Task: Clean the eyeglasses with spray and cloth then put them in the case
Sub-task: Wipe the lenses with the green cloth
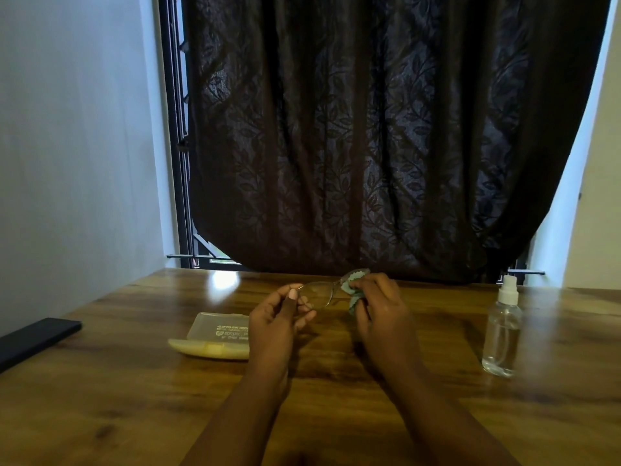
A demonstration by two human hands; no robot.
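**Wiping stage — thin hold on the frame, drop or smear are the risks**

Eyeglasses (319, 292) are held up above the wooden surface (336, 398), between both hands, not resting on anything. Left hand (279, 314) pinches the frame's left end w/ thumb and fingers curled on it. Right hand (376, 304) has its grip closed around a green cloth (354, 294), bunched over the right lens. Case (215, 334) lies open on the surface just left of the left hand, partly hidden behind it. Spray bottle (502, 331) stands upright well off to the right.

Risks, as judged from here:

- Left pinch is at one end only — rubbing pressure from the right could twist the frame or strain a hinge. Temples can't be made out, so folded or not: can't tell.
- If the pinch slips, glasses fall to the hard surface; lens scratch probable.
- Cloth is wadded, not flat — a fold or grit in it could smear rather than clean.
- Left fingertips sit close to the left lens; a touch would leave fresh prints.
- Low light — streaks easy to miss before casing.
- Case is under the left forearm's path; a careless reach may knock it.
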